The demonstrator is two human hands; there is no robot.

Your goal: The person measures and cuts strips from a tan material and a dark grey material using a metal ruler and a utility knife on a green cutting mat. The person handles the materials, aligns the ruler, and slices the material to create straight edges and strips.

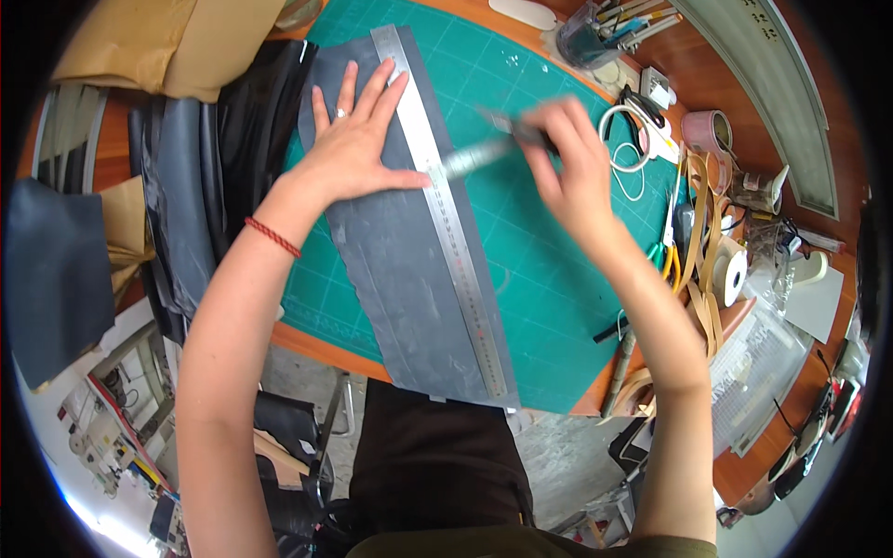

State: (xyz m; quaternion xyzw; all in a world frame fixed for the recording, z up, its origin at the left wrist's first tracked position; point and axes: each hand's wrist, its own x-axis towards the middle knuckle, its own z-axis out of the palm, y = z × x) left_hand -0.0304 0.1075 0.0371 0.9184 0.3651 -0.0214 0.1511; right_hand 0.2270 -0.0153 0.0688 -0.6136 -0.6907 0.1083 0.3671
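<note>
One long silver steel ruler [454,244] crosses one grey leathery sheet [395,265] mid-frame; I see the left hand [353,149] splayed, the right hand [569,160] gripping one blurred dark tool [532,136].

Cutting mat [549,288] lay on the table [321,342]. A sheet [400,270] lay lengthwise across the mat's left part, its near end overlying the table's near edge. Ruler [458,251] lay on the sheet, along its right side, a narrow margin of sheet showing to its right. Left hand [358,144] rested on the sheet's far half, left of the ruler, thumb touching it. Right hand [572,153], with a tool [532,134] in it, was right of the ruler, over the mat. Stacked sheets [191,200] lay left of the mat. Pen cup [584,42] stood beyond its far right; tape roll [707,130] and spool [730,272] sat to its right.
</note>
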